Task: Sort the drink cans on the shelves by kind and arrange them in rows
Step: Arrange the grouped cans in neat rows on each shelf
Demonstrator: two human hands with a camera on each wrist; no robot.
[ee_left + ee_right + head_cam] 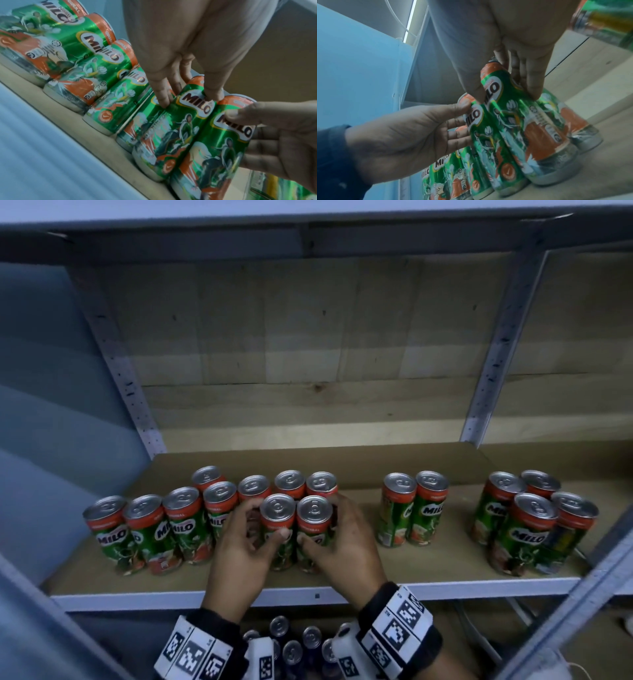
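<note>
Wooden shelf (428, 570) carries upright Milo cans (144, 529), tops up, long axes vertical, in loose clusters. Left hand (239, 546) curls round one front can (278, 529); right hand (342, 546) wraps its neighbour (313, 527), thumbs on the labels. Best, I judge, to slide both together, bases flat, leftward into the front row, logos forward.

Both bare hands, the left hand (239, 546) and the right hand (342, 546), emerge from dark sleeves (219, 621), and each wrist carries a white boxy wristband (397, 631) printed with black-and-white square tracking markers, with a small white camera housing (346, 645) mounted at its inner side.
</note>
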